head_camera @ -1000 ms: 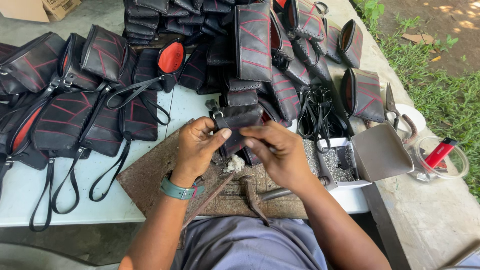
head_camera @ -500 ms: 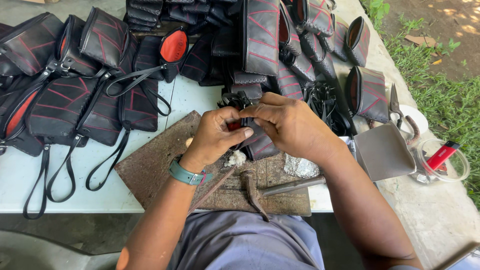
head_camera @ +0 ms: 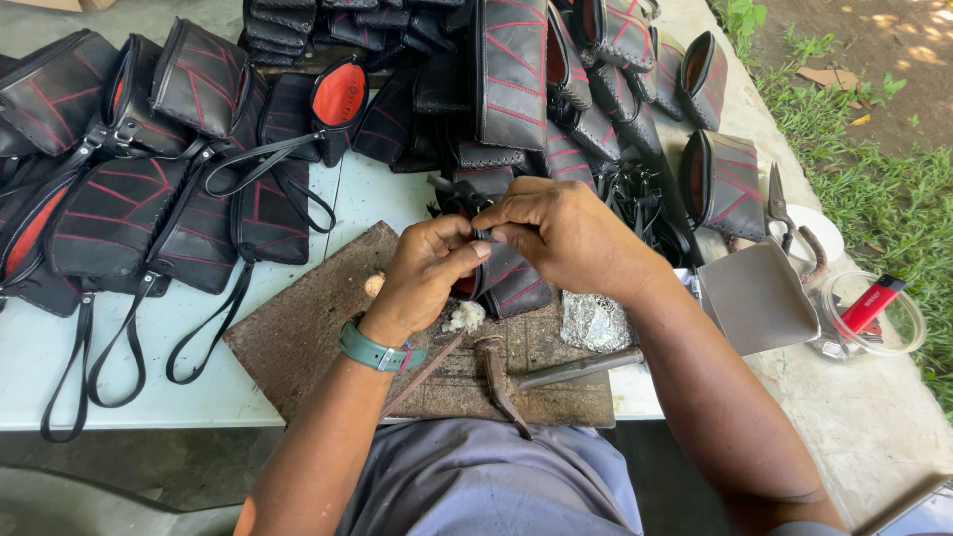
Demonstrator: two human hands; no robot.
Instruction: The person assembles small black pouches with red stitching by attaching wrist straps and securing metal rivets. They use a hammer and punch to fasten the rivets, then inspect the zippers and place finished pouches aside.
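My left hand (head_camera: pixel 425 273) and my right hand (head_camera: pixel 564 233) meet over a small black pouch with red stitching (head_camera: pixel 511 283). Both hands pinch its upper edge, where a small dark fitting sits between the fingertips. The pouch hangs just above a rusty metal plate (head_camera: pixel 308 333) on the pale table (head_camera: pixel 199 392). A teal band circles my left wrist. Below the hands a hammer (head_camera: pixel 541 375) lies on the plate beside a thin metal rod (head_camera: pixel 422 372). A whitish lump (head_camera: pixel 463 316) sits under the left hand.
Several black pouches with red stitching and wrist straps (head_camera: pixel 149 213) are piled across the left and back of the table. More stand at the right (head_camera: pixel 730 184). Scissors (head_camera: pixel 779 208), a grey flap (head_camera: pixel 759 298), a foil tray (head_camera: pixel 594 323) and a clear container with a red object (head_camera: pixel 874 308) lie right. Grass borders the concrete.
My hands have lifted the pouch slightly and drawn closer together at its top edge. The view has shifted a little toward the right.
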